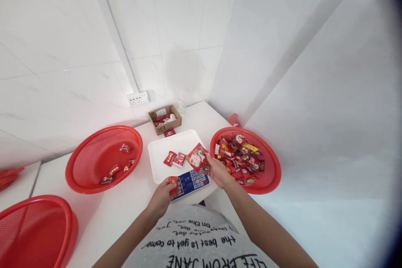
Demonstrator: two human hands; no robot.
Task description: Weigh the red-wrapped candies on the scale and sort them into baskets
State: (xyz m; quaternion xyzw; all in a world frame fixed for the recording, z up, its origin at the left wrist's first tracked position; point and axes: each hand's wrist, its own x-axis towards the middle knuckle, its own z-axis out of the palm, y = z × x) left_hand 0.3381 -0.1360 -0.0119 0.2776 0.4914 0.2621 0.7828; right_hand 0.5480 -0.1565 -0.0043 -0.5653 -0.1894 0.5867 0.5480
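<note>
My right hand [217,171] pinches a square red printed packet [197,157] by its edge, over the right side of a white scale tray [196,135]. In my left hand [161,196] is a small red packet [173,185], held at the tray's near left corner. Two more packets lie on the tray: a red packet [170,158] and a red-and-white packet [179,159]. The scale's blue keypad [188,183] shows between my hands, partly covered by them.
A red basket [272,163] full of wrapped snacks stands on the right. Another red basket [75,159] with several packets is on the left, and more red baskets [67,213] sit nearer. A cardboard box [178,122] of packets stands behind the tray, by the wall.
</note>
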